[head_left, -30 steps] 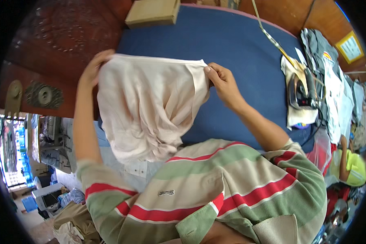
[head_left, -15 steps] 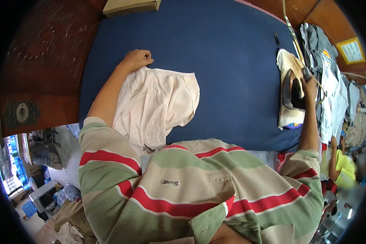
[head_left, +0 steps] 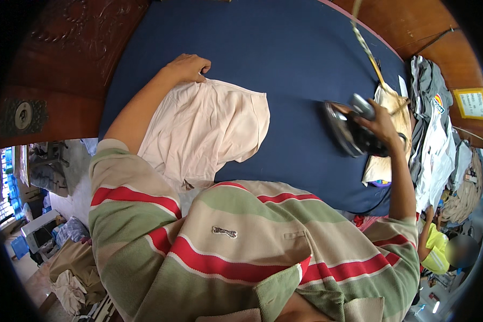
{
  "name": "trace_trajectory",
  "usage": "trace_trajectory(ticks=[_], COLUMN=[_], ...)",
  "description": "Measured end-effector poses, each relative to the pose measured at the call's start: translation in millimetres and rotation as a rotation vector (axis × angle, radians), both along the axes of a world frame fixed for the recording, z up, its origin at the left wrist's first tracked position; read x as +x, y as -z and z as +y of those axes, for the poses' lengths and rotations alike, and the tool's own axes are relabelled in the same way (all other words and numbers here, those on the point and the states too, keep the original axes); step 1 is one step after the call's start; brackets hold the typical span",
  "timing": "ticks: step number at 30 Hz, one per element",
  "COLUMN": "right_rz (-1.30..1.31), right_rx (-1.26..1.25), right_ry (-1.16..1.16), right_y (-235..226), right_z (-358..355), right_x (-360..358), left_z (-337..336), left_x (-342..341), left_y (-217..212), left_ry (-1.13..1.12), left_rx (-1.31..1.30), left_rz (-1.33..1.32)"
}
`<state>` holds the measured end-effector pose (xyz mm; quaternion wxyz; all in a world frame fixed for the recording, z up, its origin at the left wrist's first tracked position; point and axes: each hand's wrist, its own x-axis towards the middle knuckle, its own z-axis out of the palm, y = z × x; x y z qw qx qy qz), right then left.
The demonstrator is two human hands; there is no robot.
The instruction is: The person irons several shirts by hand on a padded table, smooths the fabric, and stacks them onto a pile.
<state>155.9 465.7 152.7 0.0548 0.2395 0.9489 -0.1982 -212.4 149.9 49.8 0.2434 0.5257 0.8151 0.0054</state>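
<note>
A pale pink cloth garment [head_left: 214,121] lies wrinkled on the blue padded table [head_left: 295,70], its lower end hanging toward my body. My left hand [head_left: 190,68] is closed at the garment's upper left corner, fingers curled down on its edge. On the right, my right hand [head_left: 380,124] grips the handle of a clothes iron [head_left: 349,129], somewhat blurred by motion. The iron is over the blue surface, left of a cream folded cloth pad [head_left: 394,115]. Its cord runs up toward the top of the view.
Dark grey and white garments [head_left: 432,107] are heaped along the table's right edge. A carved brown wooden panel [head_left: 64,75] stands at the left. Another person in a yellow top [head_left: 436,249] is at the lower right. Clothes lie piled at lower left.
The iron has come off the cream pad and moved left with my right hand. My left hand stays at the garment's corner, and the garment's upper edge has shifted slightly.
</note>
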Motion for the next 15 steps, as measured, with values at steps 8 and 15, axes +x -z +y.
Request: trace_trajectory(ticks=[8,15], right_rz=[0.081,-0.106], right_rx=[-0.078,0.046], right_ry=[-0.271,-0.403], right_y=[22,22], right_z=[-92,-124], right_x=[-120,-167], left_z=[3,1], left_x=[-1,-4], left_y=[-2,0], left_ry=[-0.037,-0.047], left_rx=[0.035,0.037], left_rz=[0.031,-0.021])
